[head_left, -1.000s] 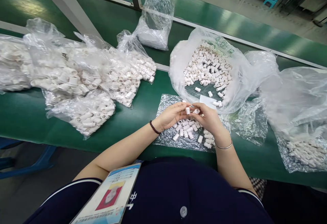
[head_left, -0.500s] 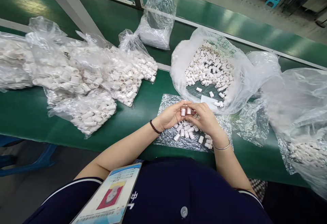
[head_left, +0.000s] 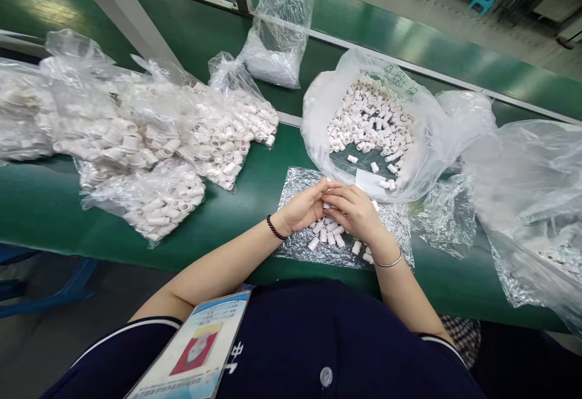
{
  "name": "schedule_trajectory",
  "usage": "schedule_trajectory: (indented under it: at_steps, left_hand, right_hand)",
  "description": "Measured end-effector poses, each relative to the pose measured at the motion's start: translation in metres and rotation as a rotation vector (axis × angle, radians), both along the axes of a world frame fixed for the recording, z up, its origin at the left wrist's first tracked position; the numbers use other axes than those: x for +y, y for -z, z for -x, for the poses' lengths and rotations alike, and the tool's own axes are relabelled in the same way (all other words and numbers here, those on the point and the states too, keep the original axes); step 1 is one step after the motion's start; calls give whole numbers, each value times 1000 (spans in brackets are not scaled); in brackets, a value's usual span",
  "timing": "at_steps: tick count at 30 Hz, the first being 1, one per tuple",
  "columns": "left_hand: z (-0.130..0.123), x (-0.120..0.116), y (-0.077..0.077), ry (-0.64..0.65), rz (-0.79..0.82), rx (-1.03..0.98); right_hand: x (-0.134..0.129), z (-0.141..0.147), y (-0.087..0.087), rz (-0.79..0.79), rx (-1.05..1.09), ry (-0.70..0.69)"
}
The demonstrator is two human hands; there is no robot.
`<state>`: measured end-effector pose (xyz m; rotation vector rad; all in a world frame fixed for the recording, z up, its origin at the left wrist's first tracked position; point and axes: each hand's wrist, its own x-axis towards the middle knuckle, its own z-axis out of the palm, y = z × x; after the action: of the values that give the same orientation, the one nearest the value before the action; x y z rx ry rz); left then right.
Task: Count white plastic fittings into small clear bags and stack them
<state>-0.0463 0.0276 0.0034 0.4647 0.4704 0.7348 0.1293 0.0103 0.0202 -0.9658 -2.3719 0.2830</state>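
Note:
My left hand (head_left: 305,210) and my right hand (head_left: 357,212) meet above a flat clear plastic bag (head_left: 295,185). My left fingers are curled round white pipe fittings, short tubes with a collar. The right fingers close over them from the other side, so just a sliver of white fitting (head_left: 326,205) shows between the hands. How many pieces are held is hidden. Below the hands lies a loose pile of the same fittings (head_left: 330,232), and a few more (head_left: 356,247) rest under my right wrist.
Beyond my hands, a large open plastic bag (head_left: 313,135) holds many fittings, with a white paper slip (head_left: 369,182) at its near edge. Filled clear bags (head_left: 168,199) crowd the left of the green table (head_left: 245,217). Crumpled bags (head_left: 445,217) and more plastic (head_left: 522,168) lie to the right.
My right hand has moved left and closed over the fittings in my left hand. Two were in plain view before; now they are mostly covered.

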Motion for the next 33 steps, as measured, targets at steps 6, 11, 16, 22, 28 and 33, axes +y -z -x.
schedule_trajectory:
  at_steps: [6, 11, 16, 22, 28, 33]
  left_hand:
    - [5, 3, 0, -84, -75, 63]
    - [7, 5, 1, -169, -169, 139]
    - [5, 4, 3, -198, -192, 181]
    - [6, 5, 1, -208, -195, 206]
    - [6, 7, 1, -234, -194, 222]
    - [5, 6, 1, -207, -209, 230]
  right_hand:
    - [-6, -44, -26, -31, 0, 202]
    - [-23, -57, -21, 194, -171, 154]
    - [-12, -53, -13, 204, -145, 213]
    - [54, -73, 0, 155, -220, 674]
    - [90, -63, 18, 184, -273, 708]
    - [103, -36, 17, 68, -192, 469]
